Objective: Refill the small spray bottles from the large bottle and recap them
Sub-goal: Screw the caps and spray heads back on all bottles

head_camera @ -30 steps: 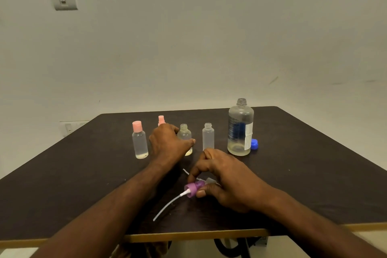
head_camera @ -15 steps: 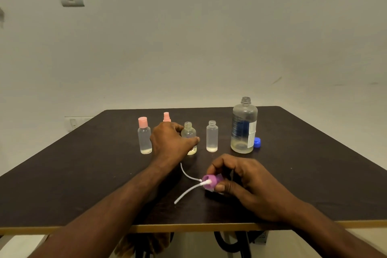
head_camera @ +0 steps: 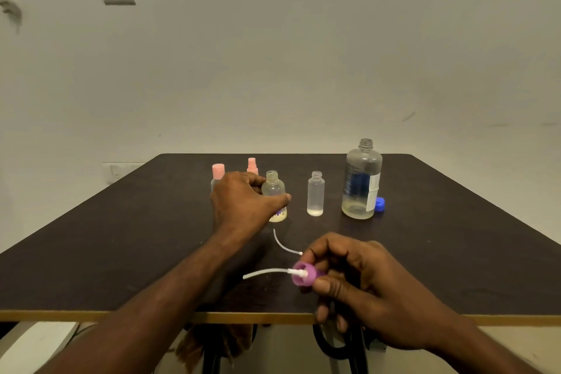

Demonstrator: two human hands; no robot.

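Purple cap pinched in the right hand should go tube first, slowly, into the open bottle the left hand grips mid-frame.

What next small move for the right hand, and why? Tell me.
Probably carry the purple spray cap in the right hand to the open small bottle gripped by the left hand, tube first: its neck is uncapped.

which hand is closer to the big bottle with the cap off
Right. The right hand is in front of the large bottle, nearer the table edge, holding the purple spray cap. The left hand is farther left, gripping a small open bottle, another bottle between.
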